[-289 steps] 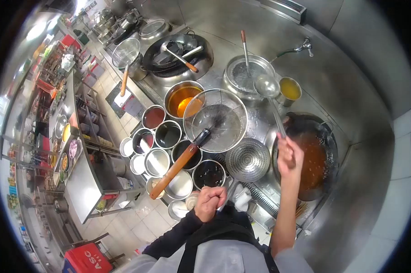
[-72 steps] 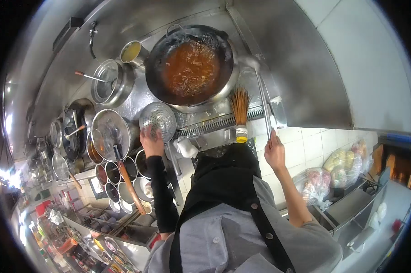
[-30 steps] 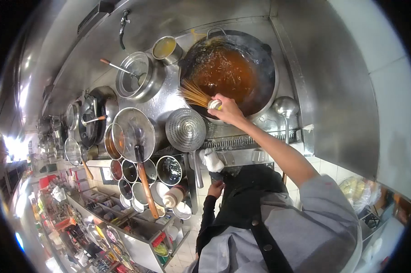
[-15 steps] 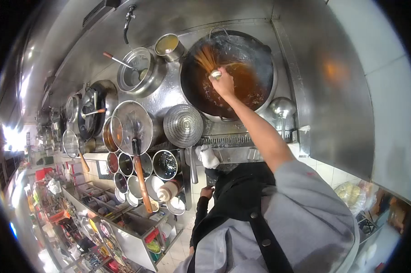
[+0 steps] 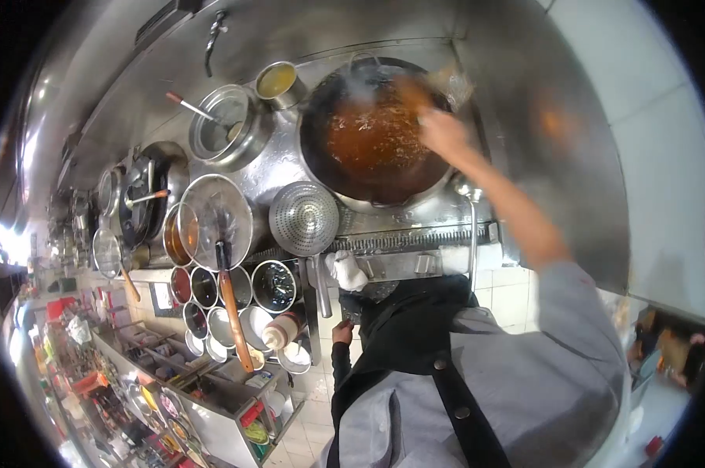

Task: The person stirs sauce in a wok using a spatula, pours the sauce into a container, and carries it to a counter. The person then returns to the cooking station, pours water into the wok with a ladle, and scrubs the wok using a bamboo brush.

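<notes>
The right hand [image 5: 443, 134], blurred, looks closed on the brush [image 5: 412, 95] — bristles slanting forward and leftward from it, over the right side of the wok [image 5: 317, 148]. The left hand [image 5: 342, 332] hangs farther off, beside the apron [image 5: 403, 335] — spread or curled, I can't tell.

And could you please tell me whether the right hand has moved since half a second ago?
Yes: the right hand has moved rightward, from left of the wok's middle to its right side.

There are two hands [image 5: 443, 134], one brush [image 5: 411, 93], one tap [image 5: 216, 31].
</notes>
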### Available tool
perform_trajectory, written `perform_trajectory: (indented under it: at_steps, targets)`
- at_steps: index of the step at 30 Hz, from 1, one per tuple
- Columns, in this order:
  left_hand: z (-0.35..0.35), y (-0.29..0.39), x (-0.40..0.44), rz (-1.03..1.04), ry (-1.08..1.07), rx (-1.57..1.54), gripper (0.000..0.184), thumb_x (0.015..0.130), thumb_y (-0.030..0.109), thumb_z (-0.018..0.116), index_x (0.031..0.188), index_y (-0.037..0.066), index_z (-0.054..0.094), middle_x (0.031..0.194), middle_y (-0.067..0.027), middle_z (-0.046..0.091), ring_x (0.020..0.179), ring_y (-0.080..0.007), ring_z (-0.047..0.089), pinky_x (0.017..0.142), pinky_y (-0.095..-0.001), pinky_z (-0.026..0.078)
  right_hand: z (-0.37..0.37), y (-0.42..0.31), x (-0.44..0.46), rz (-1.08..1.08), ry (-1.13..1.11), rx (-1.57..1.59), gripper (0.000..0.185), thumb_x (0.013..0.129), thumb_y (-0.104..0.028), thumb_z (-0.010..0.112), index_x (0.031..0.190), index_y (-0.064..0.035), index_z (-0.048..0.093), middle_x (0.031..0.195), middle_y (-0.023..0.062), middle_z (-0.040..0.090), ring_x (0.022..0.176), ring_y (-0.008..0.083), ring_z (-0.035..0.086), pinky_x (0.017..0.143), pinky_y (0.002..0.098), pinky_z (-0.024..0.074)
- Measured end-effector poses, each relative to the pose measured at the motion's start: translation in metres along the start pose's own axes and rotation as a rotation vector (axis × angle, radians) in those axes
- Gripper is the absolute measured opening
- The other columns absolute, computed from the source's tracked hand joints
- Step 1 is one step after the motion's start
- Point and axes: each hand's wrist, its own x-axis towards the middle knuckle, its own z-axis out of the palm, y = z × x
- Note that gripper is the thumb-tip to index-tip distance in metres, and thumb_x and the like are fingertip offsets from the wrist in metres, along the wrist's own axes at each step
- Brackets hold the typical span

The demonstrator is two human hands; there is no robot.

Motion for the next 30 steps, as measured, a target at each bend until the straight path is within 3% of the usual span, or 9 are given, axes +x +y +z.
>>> perform_trajectory:
  at_steps: [2,6,10,12,14,17,19,22,30]
  targets:
    - [0.002,-0.043,0.034,0.277,-0.092,0.287,0.043,0.089,0.020,0.067,0.125,-0.004,0.069,0.115,-0.0196,0.074,0.108,-0.0277,0.071,0.095,-0.0362,0.054,0.039,-0.046,0.046,0.232,-0.167,0.125,0.034,0.078,-0.019,0.070,0.109,-0.0064,0.070,0.104,0.0198,0.072,0.098,0.0362,0.072,0.081,0.0495,0.0595]
    - [-0.007,-0.037,0.039,0.254,-0.141,0.457,0.038,0.089,0.021,0.067,0.122,0.003,0.072,0.117,-0.0169,0.074,0.109,-0.0276,0.071,0.097,-0.0372,0.054,0.092,-0.114,0.011,0.292,-0.059,0.398,0.057,0.082,-0.024,0.068,0.137,-0.0122,0.057,0.106,0.0228,0.072,0.100,0.0426,0.070,0.087,0.0536,0.0581]
    - [-0.011,-0.066,0.026,0.400,-0.032,0.508,0.038,0.087,0.019,0.066,0.119,0.000,0.072,0.120,-0.0172,0.073,0.111,-0.0283,0.070,0.101,-0.0352,0.052,0.039,-0.073,-0.052,0.146,-0.206,0.152,0.055,0.081,-0.022,0.068,0.134,-0.0105,0.058,0.101,0.0205,0.072,0.095,0.0399,0.072,0.082,0.0516,0.0593]
    - [-0.012,-0.048,-0.011,0.178,0.035,0.231,0.037,0.087,0.018,0.066,0.119,-0.001,0.072,0.121,-0.0175,0.072,0.113,-0.0283,0.069,0.102,-0.0347,0.051,0.022,-0.036,-0.051,0.095,-0.244,-0.114,0.051,0.080,-0.020,0.069,0.129,-0.0088,0.060,0.099,0.0174,0.072,0.092,0.0376,0.073,0.079,0.0490,0.0600]
    - [-0.018,-0.034,-0.029,0.102,0.065,0.117,0.038,0.087,0.018,0.066,0.119,-0.001,0.072,0.122,-0.0178,0.072,0.115,-0.0282,0.068,0.103,-0.0344,0.051,0.043,0.011,-0.022,0.028,0.078,-0.181,0.046,0.078,-0.020,0.071,0.122,-0.0079,0.063,0.097,0.0169,0.072,0.086,0.0360,0.073,0.075,0.0462,0.0606]
    - [-0.016,-0.090,-0.013,0.268,0.022,0.270,0.039,0.085,0.018,0.068,0.119,-0.001,0.072,0.123,-0.0180,0.072,0.116,-0.0282,0.068,0.105,-0.0353,0.050,0.048,-0.038,0.041,0.218,-0.067,0.106,0.046,0.078,-0.026,0.076,0.118,-0.0075,0.063,0.097,0.0217,0.072,0.089,0.0357,0.072,0.075,0.0453,0.0601]
    - [-0.012,-0.093,-0.004,0.262,-0.052,0.296,0.040,0.084,0.019,0.068,0.118,-0.001,0.073,0.122,-0.0185,0.072,0.116,-0.0292,0.068,0.105,-0.0356,0.050,0.095,-0.101,0.052,0.379,0.182,0.417,0.039,0.076,-0.030,0.078,0.104,-0.0057,0.064,0.093,0.0239,0.072,0.094,0.0413,0.071,0.082,0.0512,0.0566]
    - [-0.008,-0.095,0.011,0.147,-0.099,0.244,0.041,0.083,0.021,0.067,0.118,0.001,0.074,0.119,-0.0196,0.073,0.116,-0.0308,0.068,0.105,-0.0365,0.050,0.116,-0.158,0.017,0.382,0.132,0.894,0.041,0.077,-0.032,0.079,0.104,-0.0055,0.064,0.100,0.0252,0.072,0.098,0.0434,0.069,0.085,0.0498,0.0539]
    - [-0.006,-0.072,0.000,-0.129,-0.037,-0.019,0.040,0.084,0.019,0.070,0.119,0.002,0.074,0.121,-0.0171,0.073,0.116,-0.0264,0.068,0.105,-0.0338,0.049,-0.036,-0.053,-0.092,0.237,-0.379,-0.011,0.057,0.084,-0.018,0.070,0.139,-0.0063,0.058,0.109,0.0236,0.069,0.102,0.0392,0.069,0.086,0.0492,0.0584]
